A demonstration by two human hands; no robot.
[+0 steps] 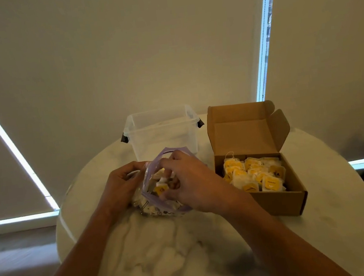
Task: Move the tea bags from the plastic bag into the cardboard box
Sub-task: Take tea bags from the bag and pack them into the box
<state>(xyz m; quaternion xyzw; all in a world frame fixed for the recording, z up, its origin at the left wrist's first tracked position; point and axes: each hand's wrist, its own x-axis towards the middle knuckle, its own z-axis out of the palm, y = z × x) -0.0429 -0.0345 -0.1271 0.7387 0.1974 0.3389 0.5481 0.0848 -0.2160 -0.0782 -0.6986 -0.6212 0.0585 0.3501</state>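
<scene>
Right hand point(191, 182) grip curls onto tea bags point(160, 189) inside the plastic bag point(144, 183) mouth, while the left hand point(122, 184) pinches the rim just beside it; best to lift straight up with strings clear, then go to the cardboard box point(282, 199) right of the grip.

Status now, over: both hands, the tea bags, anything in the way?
Left hand holds plastic bag open. Right hand inside, pinching a tea bag. Cardboard box open, partly filled. Nothing between them.

On the round table point(167, 254) the plastic bag point(162, 206) lay in the middle, the storage bin point(162, 135) just behind it, the cardboard box point(280, 201) to its right, with tea bags point(254, 174) in both bag and box.
</scene>
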